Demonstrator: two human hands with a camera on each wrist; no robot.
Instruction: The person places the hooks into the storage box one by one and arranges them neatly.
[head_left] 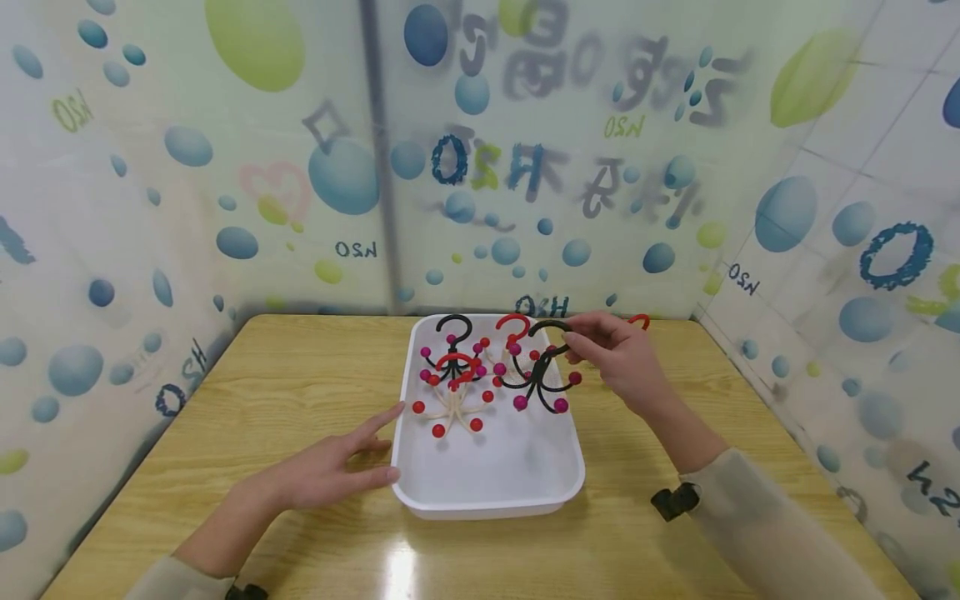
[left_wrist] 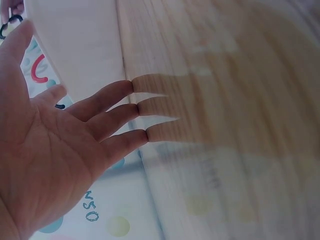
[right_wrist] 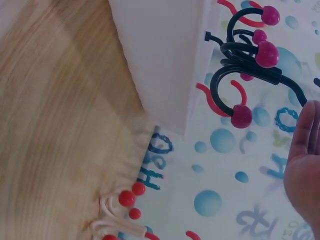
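My right hand (head_left: 618, 367) pinches the curved top of a black hook hanger (head_left: 538, 373) whose several bent prongs end in magenta balls. It hangs upright over the right side of a white plastic tray (head_left: 487, 506). In the right wrist view the prongs of this black hanger (right_wrist: 250, 70) stand out beyond the tray wall. My left hand (head_left: 322, 475) has its fingers spread, with fingertips at the tray's left rim. Inside the tray sit another black hanger (head_left: 453, 364) with magenta balls and a beige, red-hooked hanger (head_left: 453, 402) with red balls. Behind them stands another red hook (head_left: 513, 329).
Right of the tray, partly hidden behind my right hand, a red hook (head_left: 639, 320) shows; the right wrist view shows this beige hanger (right_wrist: 117, 220) on the wooden table (head_left: 300, 367). Patterned curtain-like walls (head_left: 480, 208) enclose the table at the back and sides.
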